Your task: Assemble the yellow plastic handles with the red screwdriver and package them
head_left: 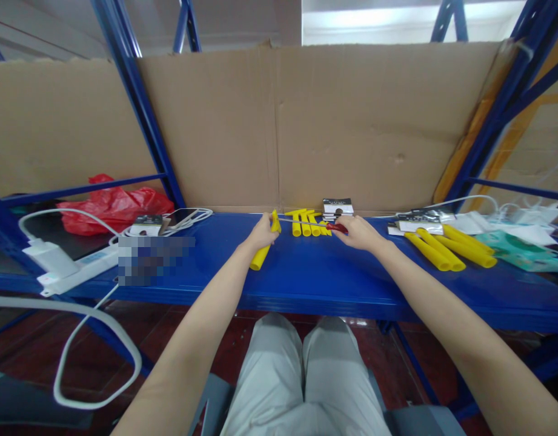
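Note:
My left hand (261,231) is closed around a yellow tube-like piece (259,259), whose upper end sticks up past the fingers. What looks like a red-handled screwdriver (335,227) is gripped in my right hand (357,232). Its thin shaft points left and reaches the top of the piece in my left hand. Whether the tip is inside the piece I cannot tell. Just behind the shaft, several yellow T-shaped pieces (306,225) lie side by side on the blue tabletop (306,272). A small stack of black-and-white cards (337,207) stands behind my right hand.
Several yellow tubes (435,253) lie at the right beside packaged cards (419,223) and a green packet (519,251). On the left are a white power strip (81,266), a coiled white cable (194,217) and a red plastic bag (117,206). A cardboard panel (306,127) closes off the back.

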